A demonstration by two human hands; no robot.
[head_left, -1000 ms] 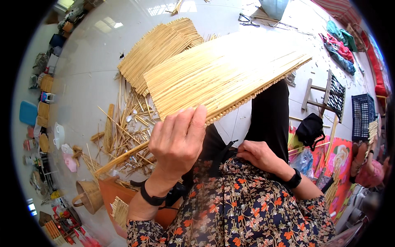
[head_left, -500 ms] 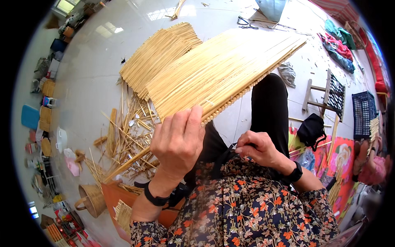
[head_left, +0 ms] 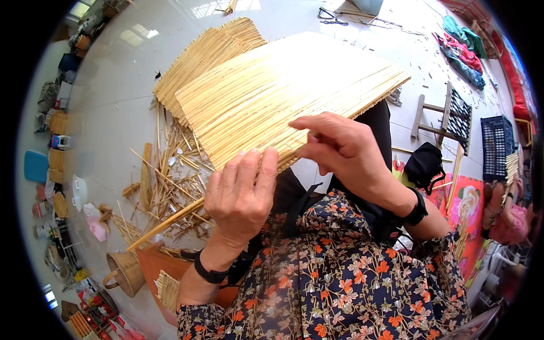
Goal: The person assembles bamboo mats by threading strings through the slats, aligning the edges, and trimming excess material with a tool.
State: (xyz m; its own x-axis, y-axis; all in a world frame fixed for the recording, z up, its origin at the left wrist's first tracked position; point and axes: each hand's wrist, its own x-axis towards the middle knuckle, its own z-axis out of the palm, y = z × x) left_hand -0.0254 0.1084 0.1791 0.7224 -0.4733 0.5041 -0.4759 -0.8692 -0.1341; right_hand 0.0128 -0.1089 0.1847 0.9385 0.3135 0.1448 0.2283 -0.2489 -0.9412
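Note:
A stiff mat of straw-coloured stalks [head_left: 255, 102] lies slanted across my knees, its upper right part bleached by glare. My left hand [head_left: 241, 190] grips its near edge, fingers on top; the thumb is hidden. A longer stalk or bundle of stalks [head_left: 164, 225] runs out from under that hand to the lower left. My right hand [head_left: 348, 153] is over the mat's near edge, just right of the left hand. Its index finger is stretched out, the thumb apart from it and the other fingers curled. I make out nothing between them.
Behind the mat, another stalk mat [head_left: 198, 62] lies on the pale tiled floor. Loose stalks and scraps [head_left: 175, 164] litter the left, near a woven basket [head_left: 126, 275]. Rightward are a small folding stool [head_left: 445, 119], a black bag [head_left: 426, 165], a dark crate [head_left: 497, 147] and another person [head_left: 510, 221].
My right hand has risen from near my lap to the mat's near edge, its pinch opened. The mat has shifted slightly left and tilted, showing more of its top. My left hand keeps its grip.

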